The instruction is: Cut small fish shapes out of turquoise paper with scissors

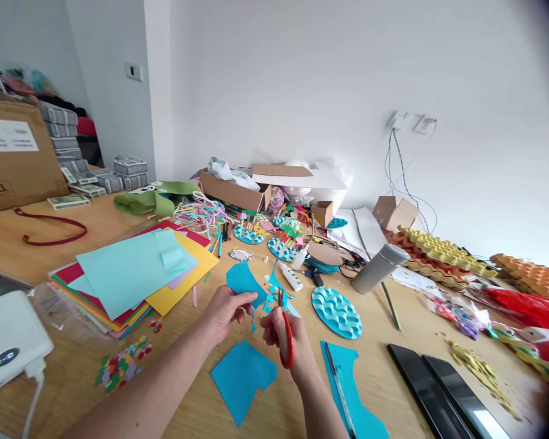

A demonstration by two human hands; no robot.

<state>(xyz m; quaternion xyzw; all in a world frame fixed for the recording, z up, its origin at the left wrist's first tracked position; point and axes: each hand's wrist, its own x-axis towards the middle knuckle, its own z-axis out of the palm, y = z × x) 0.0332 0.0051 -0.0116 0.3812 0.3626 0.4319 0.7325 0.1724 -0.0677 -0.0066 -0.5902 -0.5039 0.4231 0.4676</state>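
Observation:
My left hand (226, 311) pinches a piece of blue paper (243, 280) by its lower edge, above the middle of the table. In my right hand (293, 341) is a pair of red-handled scissors (286, 350), its blades pointing away from me just right of the paper. Blue paper scraps (274, 294) lie beyond the blades. Below my hands a larger cut blue sheet (243, 378) lies flat. Another blue sheet (361, 402) with a curved edge is on the right, with a pen (339, 387) on top. A round board with blue waves (337, 312) rests beside the scissors.
Stacked coloured paper (128, 274) and small paper dots (123, 364) lie left, near a white power bank (11, 341). A grey bottle (379, 268) stands right of a glue bottle (291, 277). Two dark phones (423, 390) lie at front right. Cardboard boxes (233, 190) line the wall.

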